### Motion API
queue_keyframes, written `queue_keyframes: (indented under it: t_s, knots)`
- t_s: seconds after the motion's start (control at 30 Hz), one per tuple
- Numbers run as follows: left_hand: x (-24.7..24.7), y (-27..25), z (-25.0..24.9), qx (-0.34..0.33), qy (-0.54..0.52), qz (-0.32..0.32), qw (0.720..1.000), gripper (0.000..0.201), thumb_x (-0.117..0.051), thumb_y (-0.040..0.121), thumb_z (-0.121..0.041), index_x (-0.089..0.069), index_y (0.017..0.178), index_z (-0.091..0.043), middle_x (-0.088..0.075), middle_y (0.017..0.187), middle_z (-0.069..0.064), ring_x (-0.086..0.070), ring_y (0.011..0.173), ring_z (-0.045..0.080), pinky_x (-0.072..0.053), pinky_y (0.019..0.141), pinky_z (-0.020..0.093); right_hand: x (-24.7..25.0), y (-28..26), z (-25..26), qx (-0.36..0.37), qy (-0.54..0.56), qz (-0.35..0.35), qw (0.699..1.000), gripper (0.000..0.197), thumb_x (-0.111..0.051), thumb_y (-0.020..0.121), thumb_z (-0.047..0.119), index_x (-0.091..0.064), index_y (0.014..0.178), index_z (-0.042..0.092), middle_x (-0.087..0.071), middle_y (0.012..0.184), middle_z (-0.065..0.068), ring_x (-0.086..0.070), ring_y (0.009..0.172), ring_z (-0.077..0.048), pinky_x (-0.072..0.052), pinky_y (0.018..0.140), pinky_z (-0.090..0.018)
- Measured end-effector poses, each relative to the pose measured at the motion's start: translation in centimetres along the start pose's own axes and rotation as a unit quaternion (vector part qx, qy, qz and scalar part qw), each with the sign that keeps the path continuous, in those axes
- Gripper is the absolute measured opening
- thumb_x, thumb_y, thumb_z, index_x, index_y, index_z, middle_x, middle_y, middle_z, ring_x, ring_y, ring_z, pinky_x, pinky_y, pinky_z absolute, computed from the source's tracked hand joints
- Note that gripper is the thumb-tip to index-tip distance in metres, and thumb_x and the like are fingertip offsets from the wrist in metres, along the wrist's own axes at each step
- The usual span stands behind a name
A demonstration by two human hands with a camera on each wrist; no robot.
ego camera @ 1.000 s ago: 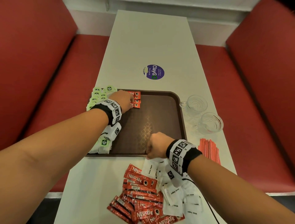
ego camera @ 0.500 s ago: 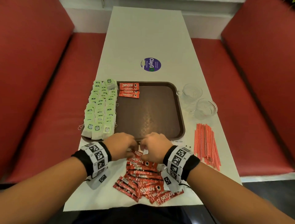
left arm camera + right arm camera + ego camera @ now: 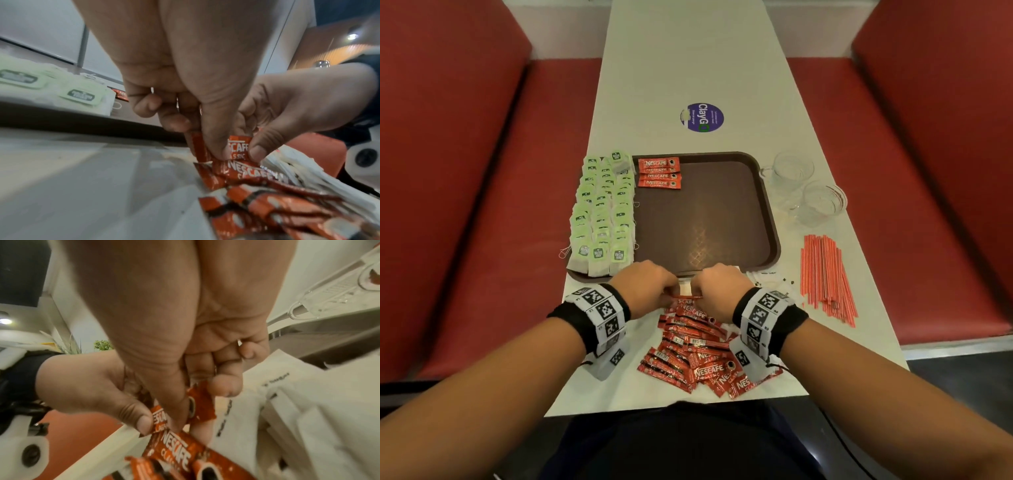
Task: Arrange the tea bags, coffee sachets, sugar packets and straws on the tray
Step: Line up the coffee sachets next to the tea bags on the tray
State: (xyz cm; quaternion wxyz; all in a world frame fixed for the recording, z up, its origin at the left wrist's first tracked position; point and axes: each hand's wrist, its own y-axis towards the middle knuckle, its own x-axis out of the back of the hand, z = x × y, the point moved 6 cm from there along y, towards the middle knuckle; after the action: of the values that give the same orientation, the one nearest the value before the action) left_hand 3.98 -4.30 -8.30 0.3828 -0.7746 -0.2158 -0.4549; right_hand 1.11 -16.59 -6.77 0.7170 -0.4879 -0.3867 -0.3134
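Note:
A brown tray (image 3: pixel 767 205) lies mid-table with rows of green tea bags (image 3: pixel 602 212) along its left side and three red coffee sachets (image 3: pixel 659 173) at its far left corner. In front of it sits a loose pile of red coffee sachets (image 3: pixel 695 349) over white sugar packets (image 3: pixel 308 402). My left hand (image 3: pixel 647 287) and right hand (image 3: pixel 719 291) meet over the pile's far end. Both pinch the same upright coffee sachet (image 3: pixel 236 147) between thumb and fingers, its other face showing in the right wrist view (image 3: pixel 197 404). Red straws (image 3: pixel 825 274) lie to the right.
Two clear glass cups (image 3: pixel 804 185) stand right of the tray. A round purple sticker (image 3: pixel 702 117) marks the table beyond it. Red bench seats (image 3: pixel 482 171) flank the white table (image 3: pixel 688 51) on both sides.
One second ago my left hand was at the sachets on the tray's far corner; it came back to the pile. Both hands now pinch one sachet there.

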Motion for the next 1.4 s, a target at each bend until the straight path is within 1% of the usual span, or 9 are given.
queue_keyframes:
  t_s: [0.23, 0.43, 0.63, 0.77, 0.87, 0.97, 1.1, 1.23, 1.4]
  knots:
    - [1.7, -0.8, 0.5, 0.009, -0.070, -0.061, 0.996, 0.016, -0.069, 0.089, -0.035, -0.071, 0.104, -0.031, -0.071, 0.094, -0.013, -0.063, 0.084, 0.008, -0.051, 0.078, 0.029, 1.0, -0.6, -1.0, 0.000, 0.081, 0.001, 0.997, 0.008, -0.057, 0.098, 0.022, -0.050, 0.094, 0.020, -0.065, 0.097, -0.006, -0.061, 0.088, -0.025, -0.055, 0.080, -0.041]
    - [1.0, 0.1, 0.2, 0.013, -0.091, -0.023, 0.995, 0.030, -0.070, 0.087, -0.038, -0.067, 0.115, -0.028, -0.070, 0.099, -0.011, -0.064, 0.089, 0.009, -0.052, 0.081, 0.030, 0.9, -0.5, -2.2, 0.001, 0.103, 0.012, 0.995, 0.011, -0.052, 0.094, 0.015, -0.045, 0.095, 0.023, -0.062, 0.088, -0.003, -0.058, 0.082, -0.025, -0.044, 0.067, -0.034]
    - [-0.4, 0.6, -0.9, 0.025, -0.006, 0.033, 0.999, 0.033, -0.073, 0.081, -0.049, -0.066, 0.107, -0.031, -0.068, 0.100, -0.012, -0.064, 0.091, 0.012, -0.053, 0.081, 0.032, 0.8, -0.4, -3.2, -0.035, 0.137, 0.019, 0.990, 0.014, -0.045, 0.088, 0.009, -0.040, 0.086, 0.022, -0.057, 0.082, -0.005, -0.056, 0.078, -0.028, -0.042, 0.065, -0.036]
    - [-0.4, 0.8, -1.3, 0.011, 0.015, 0.018, 1.000, 0.013, -0.069, 0.085, -0.039, -0.071, 0.095, -0.031, -0.065, 0.094, -0.011, -0.063, 0.089, 0.013, -0.046, 0.074, 0.027, 0.8, -0.3, -2.9, -0.025, 0.173, 0.009, 0.985, 0.005, -0.050, 0.091, 0.016, -0.049, 0.091, 0.021, -0.060, 0.084, -0.003, -0.058, 0.082, -0.026, -0.046, 0.069, -0.036]
    - [0.2, 0.8, -0.8, -0.001, -0.001, -0.007, 1.000, 0.007, -0.067, 0.088, -0.035, -0.071, 0.091, -0.030, -0.057, 0.086, -0.012, -0.061, 0.085, 0.014, -0.043, 0.070, 0.028, 0.8, -0.4, -2.6, 0.005, 0.157, 0.009, 0.988, 0.018, -0.063, 0.090, 0.031, -0.063, 0.103, 0.018, -0.065, 0.086, 0.002, -0.060, 0.080, -0.018, -0.050, 0.071, -0.033]
    - [1.7, 0.7, -0.2, -0.024, -0.048, -0.042, 0.998, 0.006, -0.069, 0.087, -0.033, -0.072, 0.092, -0.029, -0.056, 0.085, -0.016, -0.058, 0.081, 0.009, -0.043, 0.072, 0.026, 0.4, 0.1, -2.6, 0.018, 0.149, 0.003, 0.989, 0.017, -0.069, 0.089, 0.041, -0.065, 0.089, 0.024, -0.060, 0.073, 0.010, -0.055, 0.068, -0.008, -0.043, 0.064, -0.029]
    - [3.7, 0.7, 1.3, -0.017, -0.108, -0.055, 0.993, 0.002, -0.072, 0.087, -0.033, -0.072, 0.087, -0.031, -0.066, 0.083, -0.017, -0.060, 0.077, 0.002, -0.049, 0.075, 0.026, 1.2, 1.0, -3.6, 0.005, 0.175, -0.045, 0.984, 0.025, -0.069, 0.090, 0.041, -0.059, 0.070, 0.030, -0.061, 0.073, 0.009, -0.056, 0.071, -0.009, -0.045, 0.067, -0.030]
    - [4.6, 1.2, 2.8, 0.015, -0.158, -0.066, 0.985, 0.005, -0.075, 0.085, -0.035, -0.073, 0.085, -0.030, -0.069, 0.079, -0.015, -0.063, 0.077, 0.002, -0.053, 0.075, 0.029, 2.6, 2.0, -3.9, 0.005, 0.165, -0.071, 0.984, 0.019, -0.069, 0.091, 0.033, -0.059, 0.075, 0.035, -0.055, 0.079, 0.015, -0.058, 0.086, -0.013, -0.048, 0.080, -0.032]
    - [4.7, 3.1, 1.8, -0.020, -0.040, -0.084, 0.995, 0.020, -0.066, 0.088, -0.047, -0.070, 0.099, -0.032, -0.064, 0.087, -0.016, -0.051, 0.086, 0.011, -0.042, 0.075, 0.031, 3.1, 3.5, -4.0, 0.016, 0.171, -0.084, 0.982, 0.021, -0.068, 0.091, 0.034, -0.060, 0.072, 0.035, -0.059, 0.074, 0.013, -0.057, 0.078, -0.013, -0.045, 0.072, -0.031]
